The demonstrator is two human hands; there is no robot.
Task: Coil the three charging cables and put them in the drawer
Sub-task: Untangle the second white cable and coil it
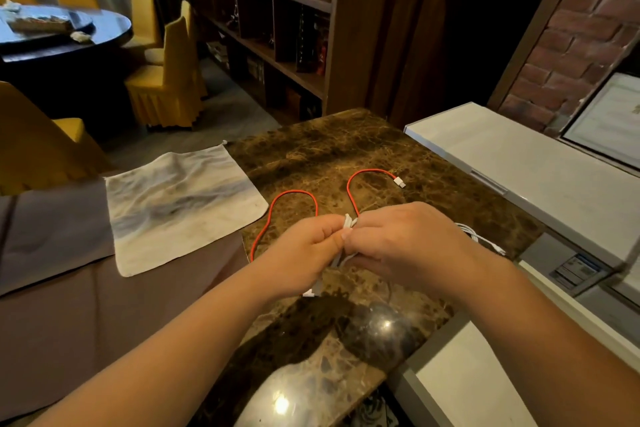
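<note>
Fingers (337,236) of both hands are curled in and meet over the marble top (346,149), pinching a white cable (347,220) between them. The left hand (308,250) grips it from the left, thumb tip against the bundle; the right hand (398,239) closes over it from the right, knuckles up. A bit of the white cable pokes up just above the fingertips, and strands hang below the fingers; a white plug (309,294) shows under the left wrist.

A red cable (294,196) lies loose on the marble beyond the fingers, looping in two arcs, one to the upper left of the fingers and one straight above them, ending in a white plug (399,181) up and to the right. Whether it touches the fingers cannot be told.

Another white cable (481,239) lies right of the right hand, partly hidden behind it.

A cloth (180,201) lies flat to the left of the left hand, near the red loop. A white cabinet (519,163) stands well right of the fingers.
</note>
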